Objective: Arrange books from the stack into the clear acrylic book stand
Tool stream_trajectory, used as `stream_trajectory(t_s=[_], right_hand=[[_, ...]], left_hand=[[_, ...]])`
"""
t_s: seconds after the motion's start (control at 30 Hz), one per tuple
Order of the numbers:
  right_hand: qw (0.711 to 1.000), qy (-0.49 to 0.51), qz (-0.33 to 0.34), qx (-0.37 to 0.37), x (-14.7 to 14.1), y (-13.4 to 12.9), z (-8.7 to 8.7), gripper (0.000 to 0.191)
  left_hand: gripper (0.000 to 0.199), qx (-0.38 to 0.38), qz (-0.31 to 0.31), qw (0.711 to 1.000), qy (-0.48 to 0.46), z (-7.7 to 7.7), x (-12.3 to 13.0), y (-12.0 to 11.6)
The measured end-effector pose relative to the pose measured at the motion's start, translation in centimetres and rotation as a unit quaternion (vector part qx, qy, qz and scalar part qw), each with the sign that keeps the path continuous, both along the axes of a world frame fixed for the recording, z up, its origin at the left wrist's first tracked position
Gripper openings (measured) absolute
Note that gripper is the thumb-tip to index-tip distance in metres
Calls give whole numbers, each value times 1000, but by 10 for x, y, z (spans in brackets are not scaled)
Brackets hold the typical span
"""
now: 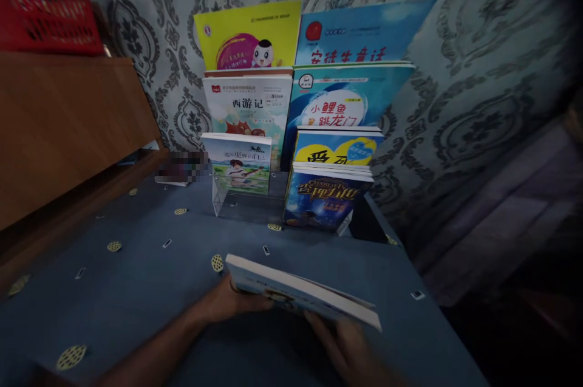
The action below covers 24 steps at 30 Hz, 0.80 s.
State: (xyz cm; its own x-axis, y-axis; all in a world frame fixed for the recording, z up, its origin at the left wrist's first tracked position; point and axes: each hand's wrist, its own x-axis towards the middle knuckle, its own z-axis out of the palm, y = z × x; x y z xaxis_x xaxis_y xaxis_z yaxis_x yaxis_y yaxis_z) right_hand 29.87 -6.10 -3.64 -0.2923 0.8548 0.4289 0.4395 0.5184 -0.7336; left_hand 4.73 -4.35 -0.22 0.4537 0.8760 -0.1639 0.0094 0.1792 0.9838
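A person holds a book (303, 297) in both hands over a surface (150, 302) covered in dark blue patterned cloth, just in front of a clear rack (241, 208) of upright books. The left hand (237, 301) has its grip fastened on the book's left end, its thumb laid along the cover; the right hand (348, 341), blurred, grasps the lower right part. The book is tilted, its pale page edge turned upward and sloping down to the right, with a thin gap showing along the far side; the cover's print is too dim to read. In the rack's left column, a yellow-green book (255, 25) stands behind a white book (246, 104) and a book with a seated guitar player (241, 165). To the right, a blue book (364, 28), a teal book (350, 95), a yellow-and-blue book (339, 147) and a dark blue book (323, 198) stand in tiers. A red basket (45, 1) sits above a brown wooden panel (68, 126) at upper left, and patterned wallpaper (155, 4) lines the wall behind.
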Motion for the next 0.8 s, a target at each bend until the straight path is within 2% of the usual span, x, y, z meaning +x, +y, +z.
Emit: stream_trajectory(t_s=[0.17,0.27,0.33,0.5,0.7,0.8], right_hand=[[999,-1,-32,27,11,-7,-9,32],[997,-1,-70,29,17,-11,-8,27],[997,2,-78,30,17,-9,-4,25],[998,37,-47,26,7,2,13,32],[994,95,-58,-22,0,8,26,40],[990,122,-53,-43,-3,9,31,44]], left_hand=[[48,3,-2,1000,5,1,0,0],[54,-2,13,1000,-11,-1,1,0],[56,3,28,999,-27,-1,3,0],[51,44,52,996,-56,10,4,3],[50,99,87,986,-99,18,-4,12],[51,122,96,984,-82,17,-6,16]])
